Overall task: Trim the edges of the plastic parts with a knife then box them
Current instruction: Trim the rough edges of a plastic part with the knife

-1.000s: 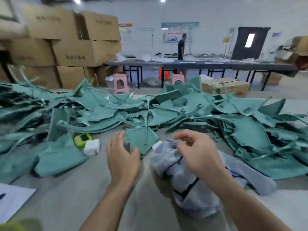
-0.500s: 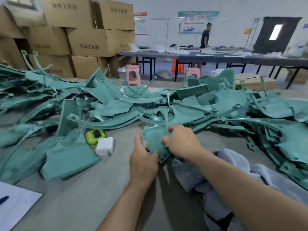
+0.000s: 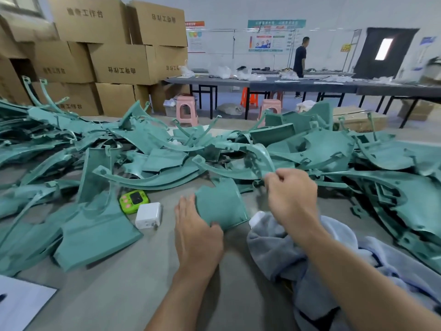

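Head view. Left grip (image 3: 198, 235) clasps the near-left edge of a flat plastic part (image 3: 222, 204), probably steadying it on the surface (image 3: 119, 283). Right grip (image 3: 291, 194), fingers curled, seems to pinch a curved strip (image 3: 238, 173) just beyond, likely clearing it. No knife visible.

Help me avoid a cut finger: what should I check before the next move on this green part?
1. Flat green part steadied: the left hand grips its near edge. Ok.
2. Right hand free for a knife: it pinches a curved strip at the edge of the pile. Not ok.
3. Knife in view: none visible. Not ok.
4. Strip joined to the flat part: cannot tell.
5. Charger and green device apart from the part: ok.
6. Box at hand: only stacked cartons behind the pile. Cannot tell.
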Action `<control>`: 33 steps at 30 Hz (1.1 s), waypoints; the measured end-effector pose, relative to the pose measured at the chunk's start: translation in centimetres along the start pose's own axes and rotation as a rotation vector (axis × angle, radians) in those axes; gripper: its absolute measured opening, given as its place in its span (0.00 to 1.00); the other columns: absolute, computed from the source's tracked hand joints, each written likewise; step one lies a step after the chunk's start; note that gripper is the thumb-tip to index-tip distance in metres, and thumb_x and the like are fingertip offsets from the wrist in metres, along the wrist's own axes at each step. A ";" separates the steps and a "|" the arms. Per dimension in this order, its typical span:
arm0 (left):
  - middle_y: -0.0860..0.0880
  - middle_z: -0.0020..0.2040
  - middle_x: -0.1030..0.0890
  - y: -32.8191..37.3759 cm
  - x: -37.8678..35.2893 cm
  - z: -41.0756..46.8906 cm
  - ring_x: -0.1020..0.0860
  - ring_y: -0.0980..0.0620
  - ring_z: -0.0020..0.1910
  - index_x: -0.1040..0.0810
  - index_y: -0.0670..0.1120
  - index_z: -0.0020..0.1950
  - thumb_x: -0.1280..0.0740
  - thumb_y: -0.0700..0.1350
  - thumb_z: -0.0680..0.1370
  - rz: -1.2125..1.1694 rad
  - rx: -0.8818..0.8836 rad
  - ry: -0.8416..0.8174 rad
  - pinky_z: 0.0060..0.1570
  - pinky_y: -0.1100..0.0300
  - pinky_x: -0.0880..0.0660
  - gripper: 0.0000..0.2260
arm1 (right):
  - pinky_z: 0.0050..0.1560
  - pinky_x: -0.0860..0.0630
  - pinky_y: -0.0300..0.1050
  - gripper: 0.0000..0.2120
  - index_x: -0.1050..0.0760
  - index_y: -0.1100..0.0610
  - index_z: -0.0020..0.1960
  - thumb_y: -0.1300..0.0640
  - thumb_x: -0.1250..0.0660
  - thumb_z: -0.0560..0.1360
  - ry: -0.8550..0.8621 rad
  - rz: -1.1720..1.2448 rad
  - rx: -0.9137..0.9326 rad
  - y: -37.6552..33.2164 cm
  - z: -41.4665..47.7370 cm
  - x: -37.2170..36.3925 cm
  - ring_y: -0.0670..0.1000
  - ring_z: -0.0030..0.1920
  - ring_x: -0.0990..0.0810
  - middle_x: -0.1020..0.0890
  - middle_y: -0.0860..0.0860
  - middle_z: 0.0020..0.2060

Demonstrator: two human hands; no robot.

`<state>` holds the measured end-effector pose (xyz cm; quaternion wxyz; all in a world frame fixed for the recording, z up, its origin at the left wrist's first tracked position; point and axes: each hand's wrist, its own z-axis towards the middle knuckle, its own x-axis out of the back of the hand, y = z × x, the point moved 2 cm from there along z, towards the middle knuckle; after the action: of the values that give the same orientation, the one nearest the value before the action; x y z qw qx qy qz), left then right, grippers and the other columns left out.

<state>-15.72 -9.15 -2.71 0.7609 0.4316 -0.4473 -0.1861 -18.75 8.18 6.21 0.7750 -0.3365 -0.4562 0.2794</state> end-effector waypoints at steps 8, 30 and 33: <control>0.61 0.60 0.18 3.6 1.8 -4.6 0.21 0.62 0.61 0.23 0.62 0.68 0.27 0.53 0.69 -0.460 -0.203 -0.268 0.62 0.59 0.25 0.26 | 0.33 0.32 0.43 0.15 0.29 0.53 0.35 0.45 0.35 0.75 0.015 -0.006 0.246 3.2 -9.4 4.1 0.47 0.30 0.28 0.27 0.47 0.25; 0.77 0.46 0.21 2.7 3.9 -3.6 0.24 0.75 0.49 0.20 0.68 0.56 0.36 0.61 0.73 -0.175 -0.243 0.149 0.50 0.67 0.28 0.12 | 0.65 0.40 0.56 0.15 0.19 0.56 0.57 0.66 0.30 0.71 0.387 -0.540 0.012 8.1 -5.0 11.2 0.61 0.57 0.25 0.19 0.58 0.53; 0.82 0.40 0.26 3.0 3.8 -3.7 0.25 0.76 0.46 0.26 0.70 0.57 0.34 0.57 0.76 -0.107 -0.305 0.157 0.46 0.69 0.31 0.11 | 0.67 0.38 0.56 0.23 0.18 0.56 0.61 0.69 0.29 0.66 0.363 -0.507 0.219 6.8 -5.9 11.2 0.59 0.62 0.25 0.18 0.56 0.58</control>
<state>-10.84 -8.22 0.88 0.8391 0.3476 -0.3298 -0.2576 -9.50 19.08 4.64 0.9200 -0.1713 -0.3473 0.0603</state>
